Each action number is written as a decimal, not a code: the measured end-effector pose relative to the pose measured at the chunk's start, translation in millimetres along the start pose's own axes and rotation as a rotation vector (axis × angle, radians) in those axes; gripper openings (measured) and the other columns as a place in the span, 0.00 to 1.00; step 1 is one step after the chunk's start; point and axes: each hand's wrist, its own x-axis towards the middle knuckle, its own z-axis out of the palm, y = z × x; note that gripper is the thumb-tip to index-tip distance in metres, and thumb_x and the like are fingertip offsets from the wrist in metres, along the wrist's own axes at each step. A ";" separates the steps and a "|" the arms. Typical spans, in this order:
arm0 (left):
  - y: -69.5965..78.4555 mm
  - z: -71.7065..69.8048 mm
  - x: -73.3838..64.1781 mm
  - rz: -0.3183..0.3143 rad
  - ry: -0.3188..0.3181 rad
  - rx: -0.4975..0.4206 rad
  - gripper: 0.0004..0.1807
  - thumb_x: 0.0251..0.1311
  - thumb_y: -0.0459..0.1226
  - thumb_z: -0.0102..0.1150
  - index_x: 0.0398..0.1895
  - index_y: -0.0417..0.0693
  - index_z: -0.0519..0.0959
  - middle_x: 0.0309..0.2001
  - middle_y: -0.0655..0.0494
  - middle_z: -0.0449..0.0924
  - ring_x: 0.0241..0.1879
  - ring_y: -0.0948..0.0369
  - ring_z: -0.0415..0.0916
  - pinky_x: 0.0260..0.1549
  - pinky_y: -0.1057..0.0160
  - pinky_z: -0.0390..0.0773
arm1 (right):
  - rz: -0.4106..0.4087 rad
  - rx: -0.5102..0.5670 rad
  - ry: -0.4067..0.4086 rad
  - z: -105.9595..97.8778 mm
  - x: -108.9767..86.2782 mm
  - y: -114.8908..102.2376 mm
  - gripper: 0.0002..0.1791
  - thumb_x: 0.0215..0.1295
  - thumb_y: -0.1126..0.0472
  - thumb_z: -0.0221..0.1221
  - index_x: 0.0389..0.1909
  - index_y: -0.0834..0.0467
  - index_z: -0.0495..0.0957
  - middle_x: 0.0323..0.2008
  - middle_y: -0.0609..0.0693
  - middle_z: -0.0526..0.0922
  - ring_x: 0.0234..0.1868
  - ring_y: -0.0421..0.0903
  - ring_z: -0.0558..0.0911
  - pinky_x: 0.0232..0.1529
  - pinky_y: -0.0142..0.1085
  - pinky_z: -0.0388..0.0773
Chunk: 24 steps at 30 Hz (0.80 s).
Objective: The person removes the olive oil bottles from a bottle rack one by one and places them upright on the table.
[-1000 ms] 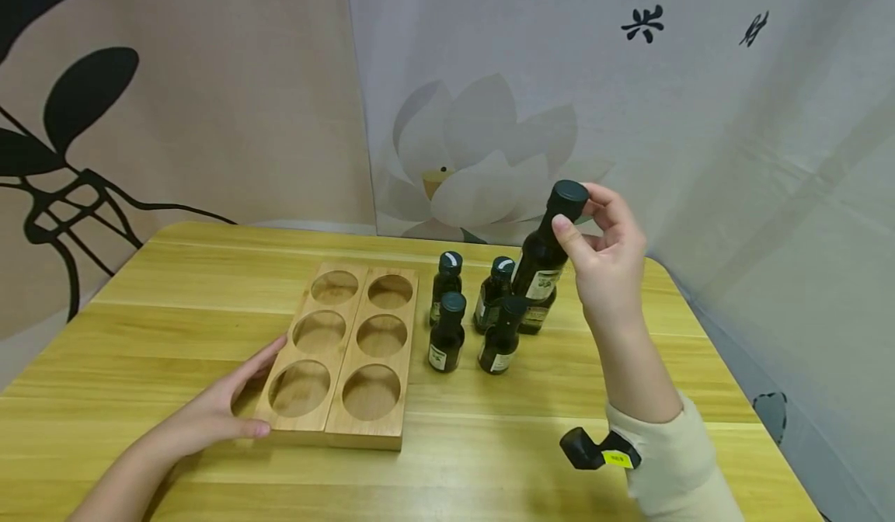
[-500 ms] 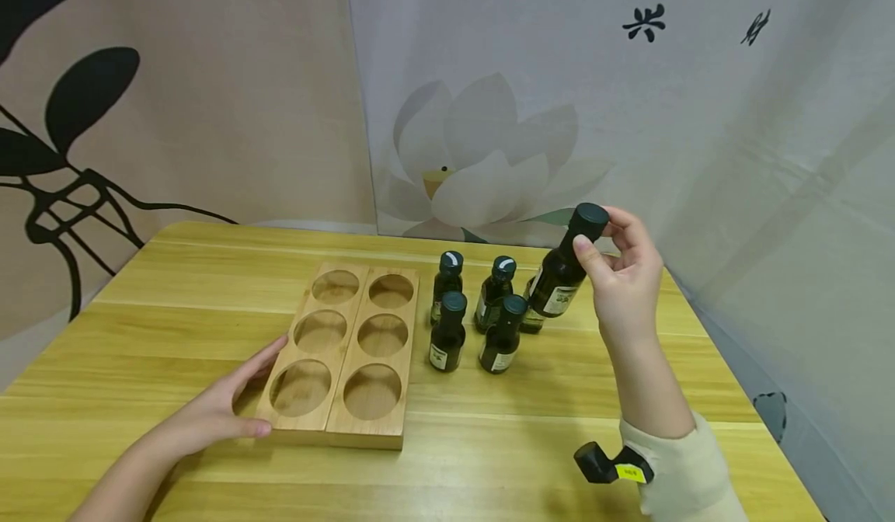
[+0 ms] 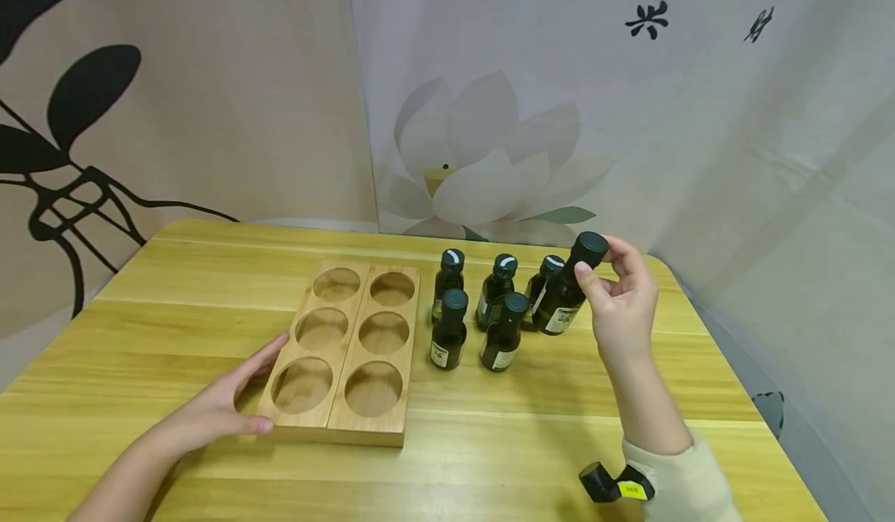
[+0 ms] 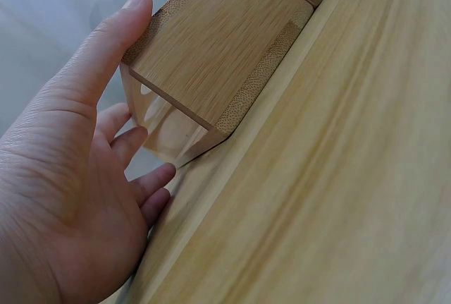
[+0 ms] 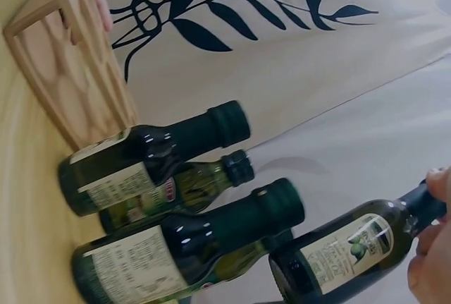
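Observation:
My right hand (image 3: 622,304) pinches a small dark olive oil bottle (image 3: 562,297) by its neck, just below the black cap. The bottle leans, cap to the right, with its base close over the table; in the right wrist view its label (image 5: 352,247) shows green olives. My left hand (image 3: 210,417) rests at the near left corner of a wooden bottle holder (image 3: 337,415), thumb along the front face and loose fingers by its left side. Two blocks with round holes, lying side by side, form the holder; no bottle stands in them.
Several like bottles stand right of the holder: two in front, a left one (image 3: 447,339) and a right one (image 3: 501,343), and three behind. The rearmost right bottle (image 3: 538,285) is partly hidden by the held one. A printed cloth (image 3: 489,118) hangs behind the table (image 3: 489,460).
My right hand has carried the bottle rightward, then lowered it towards the table. The cap of the bottle behind it has come into sight. My left hand and the holder have stayed put.

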 end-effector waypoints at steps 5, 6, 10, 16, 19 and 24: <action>0.6 0.2 0.3 -0.002 0.002 0.012 0.53 0.51 0.37 0.69 0.77 0.59 0.47 0.72 0.38 0.49 0.60 0.76 0.53 0.45 0.20 0.48 | 0.007 -0.006 -0.009 -3.2 -6.8 10.8 0.16 0.60 0.76 0.60 0.50 0.68 0.75 0.35 0.54 0.75 0.20 0.42 0.75 0.32 0.28 0.79; 0.8 0.2 0.2 -0.004 0.003 0.013 0.53 0.51 0.37 0.69 0.77 0.60 0.47 0.72 0.38 0.49 0.60 0.76 0.54 0.45 0.20 0.48 | 0.007 -0.008 -0.012 -3.7 -8.3 13.0 0.16 0.60 0.77 0.59 0.50 0.69 0.75 0.35 0.54 0.75 0.20 0.42 0.75 0.32 0.28 0.79; 1.4 0.3 0.2 -0.007 0.004 0.006 0.53 0.50 0.37 0.69 0.77 0.59 0.47 0.72 0.38 0.49 0.60 0.76 0.54 0.46 0.20 0.48 | 0.017 -0.026 -0.016 -5.1 -13.9 21.7 0.16 0.59 0.77 0.59 0.49 0.71 0.74 0.35 0.54 0.76 0.21 0.41 0.74 0.31 0.27 0.78; 1.4 0.3 0.2 -0.003 0.006 0.004 0.54 0.49 0.36 0.69 0.77 0.59 0.47 0.72 0.37 0.49 0.60 0.76 0.54 0.46 0.20 0.48 | 0.048 -0.065 -0.011 -8.5 -21.9 33.2 0.17 0.59 0.77 0.59 0.50 0.71 0.73 0.36 0.54 0.76 0.19 0.41 0.71 0.28 0.26 0.76; 1.1 0.2 0.2 0.004 0.007 0.003 0.54 0.49 0.36 0.69 0.77 0.58 0.47 0.72 0.36 0.49 0.60 0.76 0.54 0.46 0.20 0.48 | 0.058 -0.069 -0.017 -9.6 -25.8 38.3 0.18 0.59 0.78 0.60 0.50 0.72 0.73 0.37 0.55 0.75 0.19 0.40 0.71 0.26 0.26 0.75; 1.1 0.4 0.3 0.006 0.006 0.003 0.54 0.49 0.35 0.69 0.77 0.58 0.47 0.72 0.37 0.49 0.61 0.76 0.54 0.46 0.20 0.47 | 0.094 -0.088 -0.035 -11.0 -32.7 47.0 0.18 0.59 0.77 0.60 0.51 0.71 0.73 0.37 0.55 0.75 0.16 0.38 0.68 0.21 0.25 0.71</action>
